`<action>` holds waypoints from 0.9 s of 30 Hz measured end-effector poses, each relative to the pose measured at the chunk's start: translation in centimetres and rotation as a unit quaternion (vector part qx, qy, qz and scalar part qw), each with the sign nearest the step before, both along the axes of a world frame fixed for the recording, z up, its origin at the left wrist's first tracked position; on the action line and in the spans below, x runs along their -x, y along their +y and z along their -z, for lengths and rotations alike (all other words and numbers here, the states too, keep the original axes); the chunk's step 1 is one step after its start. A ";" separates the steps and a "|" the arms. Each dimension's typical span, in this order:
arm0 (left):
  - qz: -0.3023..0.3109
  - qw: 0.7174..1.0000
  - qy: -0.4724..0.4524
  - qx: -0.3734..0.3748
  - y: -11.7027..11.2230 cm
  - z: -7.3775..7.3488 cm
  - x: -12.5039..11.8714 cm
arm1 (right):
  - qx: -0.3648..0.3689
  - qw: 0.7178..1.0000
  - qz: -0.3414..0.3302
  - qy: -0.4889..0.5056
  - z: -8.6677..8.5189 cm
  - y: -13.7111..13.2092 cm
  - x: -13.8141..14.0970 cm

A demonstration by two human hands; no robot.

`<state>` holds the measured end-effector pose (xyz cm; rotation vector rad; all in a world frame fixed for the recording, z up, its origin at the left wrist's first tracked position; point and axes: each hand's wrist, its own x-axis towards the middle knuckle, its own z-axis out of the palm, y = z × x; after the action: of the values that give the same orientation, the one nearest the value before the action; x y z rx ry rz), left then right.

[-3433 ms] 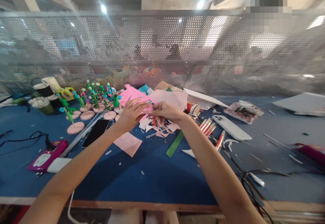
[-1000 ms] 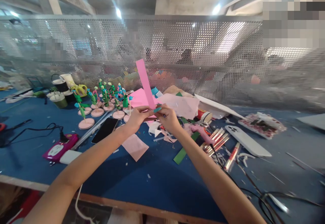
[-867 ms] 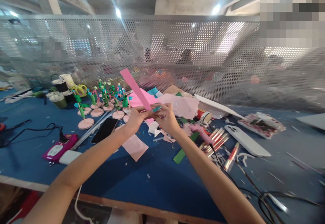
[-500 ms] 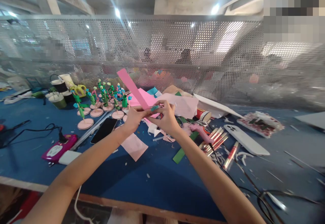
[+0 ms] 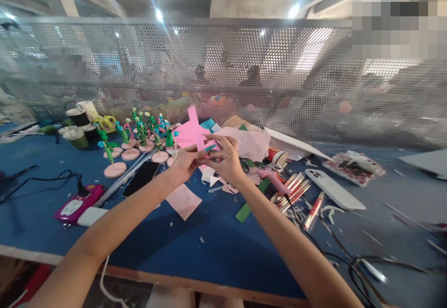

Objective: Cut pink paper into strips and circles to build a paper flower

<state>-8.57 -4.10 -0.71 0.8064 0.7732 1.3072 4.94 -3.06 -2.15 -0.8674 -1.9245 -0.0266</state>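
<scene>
Over the middle of the table, my left hand (image 5: 186, 162) is closed in a pinch at the lower end of a pink paper strip (image 5: 193, 120). The strip stands up and away from the fingers, against brighter pink paper behind it. My right hand (image 5: 225, 158) meets the left, its fingertips pinched at the same end of the strip. Between the fingers shows a small teal piece (image 5: 210, 148); its kind is unclear. Just below the hands lies a pale pink paper rectangle (image 5: 184, 201).
Small green and blue paper plants on round pink bases (image 5: 115, 169) stand left, by a black phone (image 5: 140, 179) and a magenta power block (image 5: 78, 204). To the right lie a pink glue gun (image 5: 274, 181), a white phone (image 5: 334, 189) and cables. A perforated metal screen (image 5: 223, 56) rises behind.
The pink strip has swung more upright, and less of it shows above my fingers. Both hands stay together in nearly the same place; the view has shifted slightly.
</scene>
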 end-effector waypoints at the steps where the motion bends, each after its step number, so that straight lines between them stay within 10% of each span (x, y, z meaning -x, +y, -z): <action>1: 0.005 1.000 -0.002 0.009 -0.1 -0.1 0.0 | -0.018 1.000 -0.006 -0.008 0.0 0.0 -0.1; 27: 0.044 0.999 0.015 0.004 0.7 0.1 0.6 | -0.038 0.998 0.003 -0.039 -0.3 -0.4 0.1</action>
<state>-9.19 -3.37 -0.84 0.8468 0.7591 1.2159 4.86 -3.47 -1.87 -0.8323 -1.9814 -0.1384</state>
